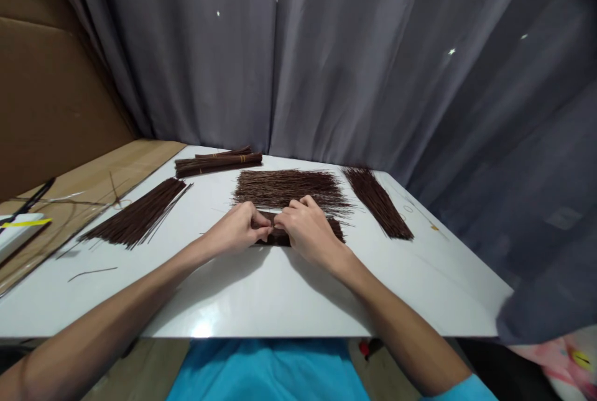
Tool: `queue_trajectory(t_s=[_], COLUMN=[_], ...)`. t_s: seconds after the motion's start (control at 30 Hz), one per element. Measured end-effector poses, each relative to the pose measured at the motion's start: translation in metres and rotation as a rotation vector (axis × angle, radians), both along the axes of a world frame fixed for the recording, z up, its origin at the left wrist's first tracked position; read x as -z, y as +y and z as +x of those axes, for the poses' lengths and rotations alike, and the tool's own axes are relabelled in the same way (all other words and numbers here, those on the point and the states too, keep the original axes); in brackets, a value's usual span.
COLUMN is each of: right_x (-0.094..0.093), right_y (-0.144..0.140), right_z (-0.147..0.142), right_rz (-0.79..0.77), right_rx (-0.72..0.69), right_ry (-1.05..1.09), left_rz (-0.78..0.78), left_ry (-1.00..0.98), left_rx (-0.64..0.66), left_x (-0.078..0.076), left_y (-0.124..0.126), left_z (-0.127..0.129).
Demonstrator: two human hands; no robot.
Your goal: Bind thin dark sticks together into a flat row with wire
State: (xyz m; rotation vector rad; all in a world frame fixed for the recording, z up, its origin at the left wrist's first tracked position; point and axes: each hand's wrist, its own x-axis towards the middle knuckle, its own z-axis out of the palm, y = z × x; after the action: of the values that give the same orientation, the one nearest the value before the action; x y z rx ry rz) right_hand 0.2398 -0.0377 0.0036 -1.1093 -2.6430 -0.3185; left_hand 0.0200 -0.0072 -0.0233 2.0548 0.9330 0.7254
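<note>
A bundle of thin dark brown sticks [336, 230] lies crosswise on the white table in front of me, its middle part covered by my hands. My left hand [240, 227] is closed on the bundle, thumb and forefinger pinched at its middle. My right hand [308, 227] is closed there too, its fingertips almost meeting the left ones. A tiny yellowish spot shows between the fingertips; whether they also pinch a tie is too small to tell. Just behind the hands, a wide loose layer of similar sticks [289, 188] is spread out.
Tied bundles [219, 165] with yellowish bands lie at the back left. A fanned pile of sticks [140, 211] lies on the left, another pile [380, 205] on the right. A single stick [92, 273] is near the left edge. Cardboard [60, 96] stands left; a grey curtain [326, 65] hangs behind.
</note>
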Motion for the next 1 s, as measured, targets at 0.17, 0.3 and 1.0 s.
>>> queue_trajectory(t_s=[0.17, 0.3, 1.0], right_x=[-0.001, -0.006, -0.043], right_y=[0.009, 0.014, -0.014], right_z=[0.011, 0.021, 0.013], right_rz=[-0.434, -0.860, -0.043], right_rx=[-0.063, -0.198, 0.091], right_ry=[0.277, 0.562, -0.011], left_rz=[-0.174, -0.345, 0.321], left_ry=[0.065, 0.000, -0.078], left_rx=[0.235, 0.305, 0.011], left_x=[-0.012, -0.028, -0.012], left_y=[-0.007, -0.013, -0.016], left_z=[-0.001, -0.006, 0.007])
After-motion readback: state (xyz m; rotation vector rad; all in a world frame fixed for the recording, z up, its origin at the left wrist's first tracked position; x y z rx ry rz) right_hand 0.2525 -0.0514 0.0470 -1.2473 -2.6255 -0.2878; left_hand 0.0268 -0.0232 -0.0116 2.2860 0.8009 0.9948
